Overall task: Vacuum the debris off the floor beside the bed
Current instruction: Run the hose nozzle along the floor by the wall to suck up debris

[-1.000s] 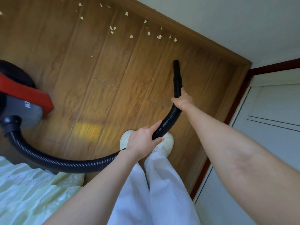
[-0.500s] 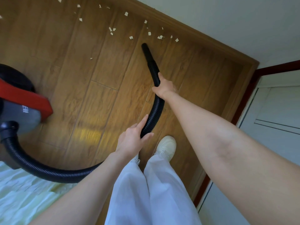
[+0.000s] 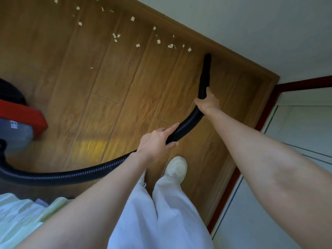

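Note:
A black ribbed vacuum hose (image 3: 75, 174) curves from the red and grey vacuum body (image 3: 16, 121) at the left edge to a black nozzle (image 3: 206, 67) near the skirting board. My right hand (image 3: 208, 102) grips the hose just behind the nozzle. My left hand (image 3: 156, 141) holds the hose further back, forefinger stretched along it. Several small pale paper scraps (image 3: 137, 45) lie scattered on the wooden floor (image 3: 111, 83) beyond the nozzle, the nearest one (image 3: 189, 49) a short way left of its tip.
A wooden skirting board (image 3: 224, 49) and white wall run along the top right. A white door with a dark red frame (image 3: 265, 112) stands at the right. Pale green bedding (image 3: 19, 218) fills the bottom left. My white shoe (image 3: 177, 168) and white trousers are below.
The nozzle has swung right, from the middle of the floor near the scraps to the skirting board. Both hands moved right with the hose.

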The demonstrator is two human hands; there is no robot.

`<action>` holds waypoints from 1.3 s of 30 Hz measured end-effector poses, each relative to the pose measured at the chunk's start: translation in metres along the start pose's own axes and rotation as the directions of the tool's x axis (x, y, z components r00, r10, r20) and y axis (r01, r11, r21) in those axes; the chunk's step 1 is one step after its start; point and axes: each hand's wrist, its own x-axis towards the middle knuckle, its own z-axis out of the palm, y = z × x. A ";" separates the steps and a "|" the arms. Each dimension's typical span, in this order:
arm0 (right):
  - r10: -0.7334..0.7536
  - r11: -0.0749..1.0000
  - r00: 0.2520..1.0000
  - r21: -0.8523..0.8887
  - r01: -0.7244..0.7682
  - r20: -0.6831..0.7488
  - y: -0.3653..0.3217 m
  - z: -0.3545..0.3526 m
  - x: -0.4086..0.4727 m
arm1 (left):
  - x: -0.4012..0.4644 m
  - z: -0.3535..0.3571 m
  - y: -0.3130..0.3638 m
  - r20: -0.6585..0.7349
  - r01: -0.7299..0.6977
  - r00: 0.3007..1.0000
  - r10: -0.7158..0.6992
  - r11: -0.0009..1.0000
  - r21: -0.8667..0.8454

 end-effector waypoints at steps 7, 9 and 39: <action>-0.187 0.965 0.969 -0.154 0.212 0.163 -0.054 0.043 -0.015 | -0.031 0.002 -0.024 -0.111 0.111 0.986 -0.128 0.983 -0.144; -0.230 0.940 0.950 -0.207 0.273 0.210 -0.069 0.054 -0.020 | -0.039 0.002 -0.028 -0.131 0.150 0.975 -0.177 0.970 -0.189; 0.003 0.974 0.992 -0.225 0.027 0.129 -0.046 0.103 -0.095 | -0.117 -0.031 -0.073 0.063 0.133 0.991 -0.119 0.941 -0.310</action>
